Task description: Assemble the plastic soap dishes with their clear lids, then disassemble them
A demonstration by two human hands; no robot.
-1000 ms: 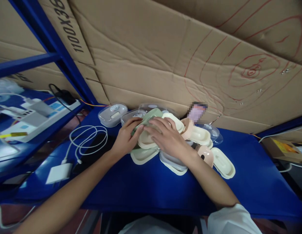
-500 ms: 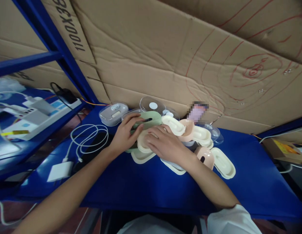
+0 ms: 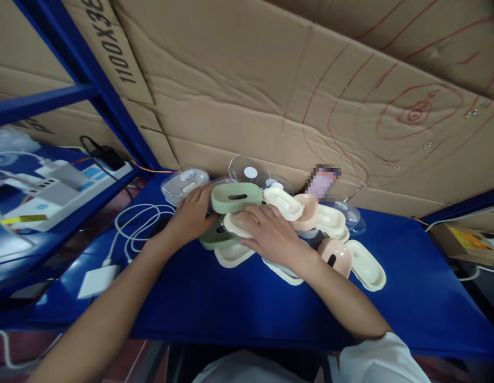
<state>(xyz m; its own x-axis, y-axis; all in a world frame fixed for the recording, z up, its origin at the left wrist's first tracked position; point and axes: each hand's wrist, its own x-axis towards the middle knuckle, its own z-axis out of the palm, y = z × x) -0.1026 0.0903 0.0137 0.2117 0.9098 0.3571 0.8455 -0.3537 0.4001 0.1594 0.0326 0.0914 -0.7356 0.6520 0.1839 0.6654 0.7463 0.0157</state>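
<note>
My left hand [image 3: 194,214] is open over the left side of the pile, its fingers stretched toward the clear plastic case [image 3: 185,183]. Beside its thumb, a pale green oval cover [image 3: 236,201] with a dark slot rests tilted on the pile. My right hand [image 3: 273,234] grips a cream oval tray [image 3: 235,224], which its fingers partly hide. Beneath lie a darker green cover [image 3: 211,238] and a cream piece [image 3: 233,255]. Right of the hands are another cream tray [image 3: 282,204] and a peach cover [image 3: 336,257] with a slot.
Clear plastic lids [image 3: 250,173] with round white stickers stand against the cardboard wall [image 3: 231,80]. On the left are a coiled white cable [image 3: 145,229], a white charger [image 3: 98,281] and a power strip [image 3: 71,186]. The blue table [image 3: 231,308] runs beneath everything.
My left hand has drawn back leftward off the pale green cover. That cover has shifted slightly left and its slot now shows fully. My right hand stays on the cream tray.
</note>
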